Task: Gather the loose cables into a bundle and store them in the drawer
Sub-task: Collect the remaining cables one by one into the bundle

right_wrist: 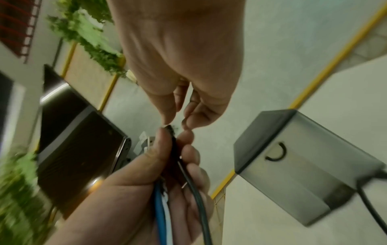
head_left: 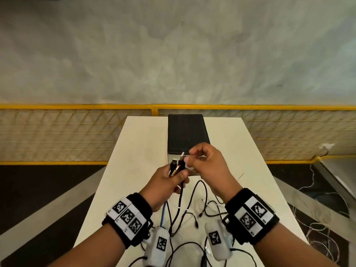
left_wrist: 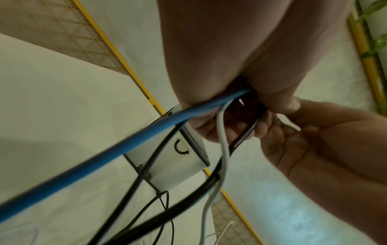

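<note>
A: Where do the cables sit relative to the small grey metal drawer box with the black ring pull (head_left: 185, 132)?

B: Just in front of it, on the near side. The left hand (head_left: 169, 182) is closed round the plug ends of a fistful: a thick blue cable (left_wrist: 117, 145), a thin white cable (left_wrist: 223, 140) and several black cables (head_left: 180, 197), which hang down to the white table (head_left: 134, 151).

A: And the right hand (head_left: 208, 162)?

B: Just beside the left, nearer the box, fingertips pinched at a plug on top of the fistful. The bundle's long axis runs from the box toward the person; the ring-pull front faces them, drawer closed
</note>
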